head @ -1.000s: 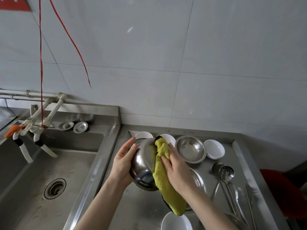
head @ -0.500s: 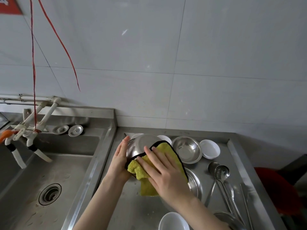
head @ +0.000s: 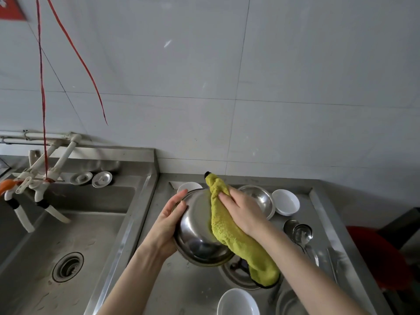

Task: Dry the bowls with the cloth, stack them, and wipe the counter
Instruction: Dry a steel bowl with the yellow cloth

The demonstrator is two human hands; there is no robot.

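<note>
My left hand (head: 168,226) grips the left rim of a steel bowl (head: 196,233), held tilted above the counter (head: 186,289) with its rounded outside facing me. My right hand (head: 244,210) presses a yellow-green cloth (head: 227,226) against the bowl's right side; the cloth drapes over the bowl and hangs down toward the lower right. More bowls lie on the counter: a steel one (head: 260,197) and a white one (head: 286,202) at the back right, a white one (head: 188,187) behind the held bowl, a white one (head: 237,302) at the front.
A deep steel sink (head: 68,235) with a drain (head: 67,266) lies to the left, with white taps (head: 41,178) over it. Ladles (head: 301,234) and other utensils lie along the counter's right side. A steel dish (head: 238,275) sits under the hanging cloth.
The cloth has swept from the bowl's lower left up to its right side and now stretches out long. The bowl has tipped, showing more of its outside.
</note>
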